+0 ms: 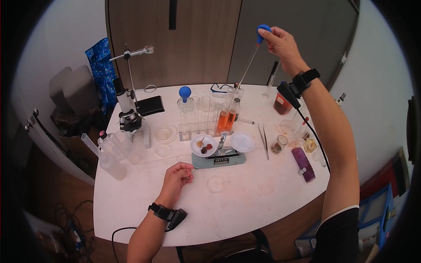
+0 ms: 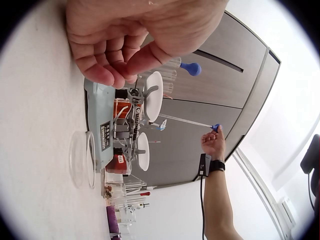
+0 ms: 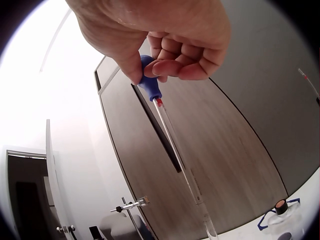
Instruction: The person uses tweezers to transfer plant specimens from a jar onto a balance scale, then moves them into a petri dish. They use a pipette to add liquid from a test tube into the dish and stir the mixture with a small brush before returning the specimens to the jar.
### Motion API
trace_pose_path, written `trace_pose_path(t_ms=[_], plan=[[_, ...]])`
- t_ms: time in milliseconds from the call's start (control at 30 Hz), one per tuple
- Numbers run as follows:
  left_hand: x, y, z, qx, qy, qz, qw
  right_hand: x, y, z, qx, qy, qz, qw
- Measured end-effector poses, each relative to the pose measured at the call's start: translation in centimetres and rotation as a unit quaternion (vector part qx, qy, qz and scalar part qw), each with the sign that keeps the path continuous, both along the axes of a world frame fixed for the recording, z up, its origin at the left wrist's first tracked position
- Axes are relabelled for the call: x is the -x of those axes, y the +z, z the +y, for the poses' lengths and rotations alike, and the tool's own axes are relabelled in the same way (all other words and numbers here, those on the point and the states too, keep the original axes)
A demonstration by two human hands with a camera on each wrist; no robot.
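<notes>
My right hand (image 1: 287, 48) is raised high at the back right, pinching the blue rubber bulb (image 3: 150, 82) between thumb and fingers. From the bulb a long glass pipette (image 3: 173, 137) slants down toward the test tube rack (image 1: 199, 134), and its lower end overlaps the glassware there. Two test tubes of orange liquid (image 1: 222, 123) stand at the rack's right end. Down at the table, my left hand (image 1: 174, 182) lies with loosely curled fingers, holding nothing, beside the green-based balance (image 1: 206, 162). The balance's left pan (image 1: 196, 146) carries small dried pieces; its right pan (image 1: 242, 143) is bare.
A microscope (image 1: 127, 107), clamp stand (image 1: 130, 76) and plastic wash bottles (image 1: 112, 164) occupy the left. Petri dishes (image 1: 215, 184) lie in front and at left. To the right are tweezers (image 1: 264, 142), a small jar (image 1: 279, 144), a purple block (image 1: 302, 164) and a red container (image 1: 282, 105).
</notes>
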State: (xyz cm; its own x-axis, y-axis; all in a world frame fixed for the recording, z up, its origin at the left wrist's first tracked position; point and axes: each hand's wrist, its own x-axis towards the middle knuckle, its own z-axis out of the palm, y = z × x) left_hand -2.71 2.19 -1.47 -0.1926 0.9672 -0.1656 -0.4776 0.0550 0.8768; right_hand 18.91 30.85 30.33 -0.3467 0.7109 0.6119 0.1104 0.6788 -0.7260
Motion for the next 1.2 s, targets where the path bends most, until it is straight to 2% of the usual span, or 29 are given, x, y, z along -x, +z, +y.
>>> trace_pose_path(t_ms=[1200], plan=[[-0.11, 0.09, 0.07, 0.001, 0.009, -0.007, 1.000, 0.37, -0.53, -0.57, 0.002, -0.012, 0.019, 1.000]])
